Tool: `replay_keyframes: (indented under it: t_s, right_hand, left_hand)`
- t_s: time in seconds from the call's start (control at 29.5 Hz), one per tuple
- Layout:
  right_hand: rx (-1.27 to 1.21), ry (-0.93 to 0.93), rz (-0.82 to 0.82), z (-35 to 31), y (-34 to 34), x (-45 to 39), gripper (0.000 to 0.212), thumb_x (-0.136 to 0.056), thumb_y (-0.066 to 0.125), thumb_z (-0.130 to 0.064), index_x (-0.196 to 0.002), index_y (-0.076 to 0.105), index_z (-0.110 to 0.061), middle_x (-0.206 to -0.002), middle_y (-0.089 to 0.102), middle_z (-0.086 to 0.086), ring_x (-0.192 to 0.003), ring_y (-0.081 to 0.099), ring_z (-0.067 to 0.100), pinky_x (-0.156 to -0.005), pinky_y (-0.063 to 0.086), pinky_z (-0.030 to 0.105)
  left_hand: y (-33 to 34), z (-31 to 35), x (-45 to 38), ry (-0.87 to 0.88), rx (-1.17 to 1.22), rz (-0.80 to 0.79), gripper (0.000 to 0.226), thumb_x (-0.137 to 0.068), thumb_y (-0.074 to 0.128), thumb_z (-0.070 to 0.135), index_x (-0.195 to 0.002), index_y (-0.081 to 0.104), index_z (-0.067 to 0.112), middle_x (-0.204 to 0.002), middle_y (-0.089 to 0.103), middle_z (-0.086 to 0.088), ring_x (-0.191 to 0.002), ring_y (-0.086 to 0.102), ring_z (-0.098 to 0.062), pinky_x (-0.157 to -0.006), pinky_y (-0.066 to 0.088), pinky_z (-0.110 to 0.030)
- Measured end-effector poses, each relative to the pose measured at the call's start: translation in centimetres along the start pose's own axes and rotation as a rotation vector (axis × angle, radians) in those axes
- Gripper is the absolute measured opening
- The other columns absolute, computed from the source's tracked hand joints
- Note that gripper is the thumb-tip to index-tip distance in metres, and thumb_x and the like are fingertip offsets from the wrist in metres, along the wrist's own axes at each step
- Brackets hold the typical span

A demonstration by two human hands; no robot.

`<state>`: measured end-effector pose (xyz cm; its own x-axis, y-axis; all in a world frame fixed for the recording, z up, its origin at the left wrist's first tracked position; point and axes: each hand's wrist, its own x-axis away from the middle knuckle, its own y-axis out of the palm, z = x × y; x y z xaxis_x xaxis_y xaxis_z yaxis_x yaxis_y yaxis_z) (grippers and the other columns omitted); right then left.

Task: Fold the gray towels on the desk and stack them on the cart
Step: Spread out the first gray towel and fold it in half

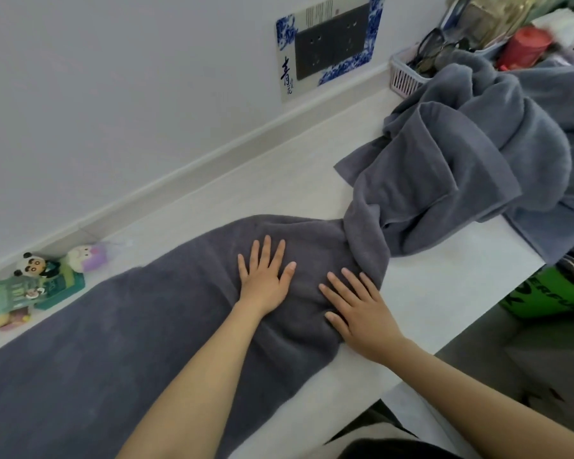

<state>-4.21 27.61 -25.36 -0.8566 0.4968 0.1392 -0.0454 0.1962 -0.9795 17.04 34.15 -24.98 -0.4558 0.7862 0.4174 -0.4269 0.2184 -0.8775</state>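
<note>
Head view: your hands press a gray towel point(120, 326) flat on the white counter point(444, 286).
Left hand point(265, 276) and right hand point(358, 309) lie open, fingers spread on soft terry.

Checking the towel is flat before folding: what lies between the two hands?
In the head view, only gray towel lies between the left hand and the right hand: a short, slightly wrinkled stretch with nothing on it. Both hands press flat on it.

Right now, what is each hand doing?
Left hand: open, pressing flat on the gray towel.
Right hand: open, flat on the same towel.
</note>
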Motion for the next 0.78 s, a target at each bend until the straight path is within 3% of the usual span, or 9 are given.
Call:
replay_keyframes:
  t_s: [0.14,0.24,0.34,0.41,0.48,0.54,0.61,0.71,0.78]
  right_hand:
    - [0.028,-0.073,0.042,-0.5,2.1,1.6,0.053,-0.099,0.013,-0.053,-0.149,0.019,-0.034,-0.153,0.027,-0.001,-0.143,0.015,0.024,-0.114,0.008,0.043]
    - [0.055,-0.025,0.062,-0.2,2.7,2.4,0.054,-0.1,0.012,-0.053,-0.15,0.014,-0.034,-0.155,0.023,0.0,-0.144,0.008,0.024,-0.115,0.007,0.043]
    - [0.014,0.087,0.148,-0.7,2.1,2.4,0.052,-0.1,0.01,-0.052,-0.145,0.028,-0.033,-0.151,0.027,0.001,-0.14,0.02,0.028,-0.113,0.013,0.045]
    - [-0.094,0.159,0.241,-1.2,1.0,2.3,0.05,-0.1,0.012,-0.05,-0.136,0.042,-0.032,-0.137,0.041,0.002,-0.126,0.037,0.027,-0.106,0.031,0.045]
    - [-0.12,0.062,0.234,-1.6,1.0,2.1,0.051,-0.1,0.015,-0.049,-0.127,0.054,-0.031,-0.126,0.055,-0.001,-0.116,0.045,0.021,-0.096,0.043,0.041]
    - [-0.062,0.018,0.167,-1.7,1.5,2.1,0.054,-0.101,0.015,-0.049,-0.124,0.059,-0.03,-0.125,0.06,-0.003,-0.118,0.048,0.021,-0.1,0.037,0.039]
    - [-0.013,0.144,0.196,-1.6,1.3,2.2,0.052,-0.099,0.021,-0.047,-0.115,0.065,-0.024,-0.115,0.065,-0.001,-0.113,0.054,0.024,-0.1,0.031,0.038]
    - [0.057,0.318,0.336,-1.9,-0.5,1.6,0.044,-0.093,0.033,-0.041,-0.082,0.067,-0.017,-0.083,0.063,0.001,-0.081,0.058,0.026,-0.085,0.032,0.036]
    - [0.014,0.276,0.389,-2.6,-1.2,0.3,0.043,-0.093,0.034,-0.04,-0.081,0.066,-0.013,-0.086,0.063,0.005,-0.083,0.059,0.029,-0.084,0.033,0.037]
  left_hand:
    - [-0.4,-0.2,-1.4,-0.009,-0.08,0.056,0.061,-0.097,0.009,0.056,-0.149,-0.013,0.033,-0.157,-0.022,0.003,-0.143,-0.023,-0.02,-0.112,-0.02,-0.05]
    - [-0.7,-0.5,-2.5,0.017,-0.1,0.07,0.062,-0.097,0.009,0.057,-0.149,-0.013,0.034,-0.157,-0.021,0.003,-0.143,-0.022,-0.019,-0.113,-0.018,-0.051]
    - [-1.0,-0.6,-3.2,0.039,-0.044,0.032,0.062,-0.097,0.01,0.056,-0.149,-0.013,0.032,-0.157,-0.022,0.002,-0.143,-0.023,-0.018,-0.113,-0.02,-0.049]
    - [-1.0,-0.4,-2.6,0.092,0.016,0.06,0.061,-0.098,0.013,0.053,-0.151,-0.006,0.029,-0.158,-0.02,-0.001,-0.143,-0.023,-0.017,-0.114,-0.019,-0.048]
    - [-0.3,-0.1,-1.0,0.193,0.032,0.18,0.06,-0.099,0.018,0.05,-0.152,0.008,0.025,-0.16,-0.011,-0.004,-0.145,-0.016,-0.017,-0.115,-0.016,-0.044]
    - [0.6,-0.4,1.1,0.246,0.035,0.28,0.063,-0.095,0.013,0.051,-0.15,0.023,0.021,-0.16,0.001,-0.005,-0.147,-0.007,-0.018,-0.116,-0.015,-0.04]
    - [1.4,-0.9,2.8,0.217,0.038,0.295,0.071,-0.09,0.004,0.052,-0.149,0.026,0.02,-0.16,0.003,-0.005,-0.147,-0.005,-0.017,-0.115,-0.016,-0.038]
    - [2.0,-1.7,3.6,0.131,0.002,0.266,0.071,-0.09,0.001,0.052,-0.151,0.019,0.02,-0.16,-0.002,-0.005,-0.146,-0.008,-0.017,-0.115,-0.018,-0.038]
    - [2.1,-2.3,3.6,0.087,0.0,0.243,0.062,-0.097,0.011,0.049,-0.152,0.011,0.02,-0.16,-0.005,-0.006,-0.146,-0.011,-0.018,-0.116,-0.015,-0.04]
